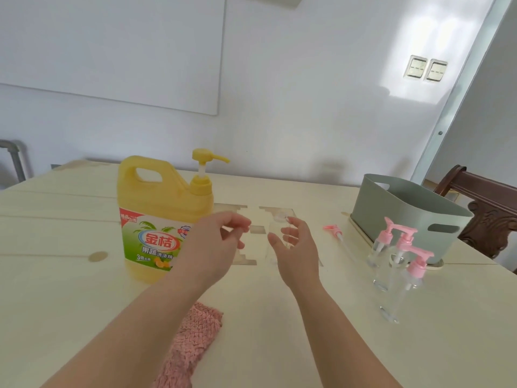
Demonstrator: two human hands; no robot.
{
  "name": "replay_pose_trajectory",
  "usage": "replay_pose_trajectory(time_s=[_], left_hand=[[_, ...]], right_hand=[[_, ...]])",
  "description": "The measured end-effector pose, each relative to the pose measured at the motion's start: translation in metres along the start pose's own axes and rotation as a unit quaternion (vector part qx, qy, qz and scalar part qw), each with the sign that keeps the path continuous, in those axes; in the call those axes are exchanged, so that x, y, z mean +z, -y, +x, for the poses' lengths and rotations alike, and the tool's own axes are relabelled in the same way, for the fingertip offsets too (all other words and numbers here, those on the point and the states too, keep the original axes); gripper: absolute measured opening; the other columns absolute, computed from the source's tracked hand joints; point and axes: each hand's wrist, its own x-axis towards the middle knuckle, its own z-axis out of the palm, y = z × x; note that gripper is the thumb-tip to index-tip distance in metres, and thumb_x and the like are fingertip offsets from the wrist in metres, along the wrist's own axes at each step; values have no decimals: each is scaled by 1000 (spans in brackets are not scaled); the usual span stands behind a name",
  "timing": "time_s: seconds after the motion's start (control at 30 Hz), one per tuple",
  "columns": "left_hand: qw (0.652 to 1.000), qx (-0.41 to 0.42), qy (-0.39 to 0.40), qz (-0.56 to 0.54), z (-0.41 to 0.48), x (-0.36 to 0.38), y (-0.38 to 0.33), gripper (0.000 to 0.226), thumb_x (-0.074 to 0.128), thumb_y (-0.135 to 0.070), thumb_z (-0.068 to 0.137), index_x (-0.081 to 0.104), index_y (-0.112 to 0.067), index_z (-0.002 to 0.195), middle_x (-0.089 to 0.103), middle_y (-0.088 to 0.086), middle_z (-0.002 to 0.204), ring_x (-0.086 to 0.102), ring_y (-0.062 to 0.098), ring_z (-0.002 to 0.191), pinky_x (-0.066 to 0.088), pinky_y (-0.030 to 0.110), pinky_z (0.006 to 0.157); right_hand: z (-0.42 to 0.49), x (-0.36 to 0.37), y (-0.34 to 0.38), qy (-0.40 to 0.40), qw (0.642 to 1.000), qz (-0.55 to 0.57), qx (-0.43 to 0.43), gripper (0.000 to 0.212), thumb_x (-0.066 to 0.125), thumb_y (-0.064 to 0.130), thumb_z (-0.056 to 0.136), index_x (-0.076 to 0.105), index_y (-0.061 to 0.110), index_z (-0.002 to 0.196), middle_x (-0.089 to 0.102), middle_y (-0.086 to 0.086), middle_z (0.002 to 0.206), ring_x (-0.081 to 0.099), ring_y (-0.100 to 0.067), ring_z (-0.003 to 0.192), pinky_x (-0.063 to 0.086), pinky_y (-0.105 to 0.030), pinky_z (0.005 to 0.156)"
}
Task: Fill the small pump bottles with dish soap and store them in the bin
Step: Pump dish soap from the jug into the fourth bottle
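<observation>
One yellow soap jug, one green bin, one pink cloth, three pink-capped pump bottles, one loose pump, and seemingly one uncapped clear bottle.

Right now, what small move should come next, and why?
Probably grip the open bottle with the right hand and bring it under the jug spout: its pump lies off on the table, it looks empty, and the hand is beside it.

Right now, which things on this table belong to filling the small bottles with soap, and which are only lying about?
For the job: dish soap jug; uncapped clear bottle; loose pink pump; three pink-pump bottles; grey-green bin.
Lying about: pink cloth; dark wooden chair; wall switches.
</observation>
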Motion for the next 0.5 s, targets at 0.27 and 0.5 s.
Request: replay_pose_trajectory(time_s=[0.27,0.5], left_hand=[[964,185,-183,50,12,-44,-39,19,62,-15,86,65,-34,91,59,-27,75,56,-2,76,37,3,67],[969,124,-166,132,53,-72,-44,23,44,-27,97,63,-30,110,54,-15,116,47,3,111,32,20,89]], right_hand=[[-8,7,60,45,990,36,-132,51,61,22,93,43,36,139,54,13,118,49,4,113,37,-14,96],[-8,19,74,88,985,-10,-147,54,58,26,95,36,42,142,44,19,113,44,17,104,36,-10,87]])
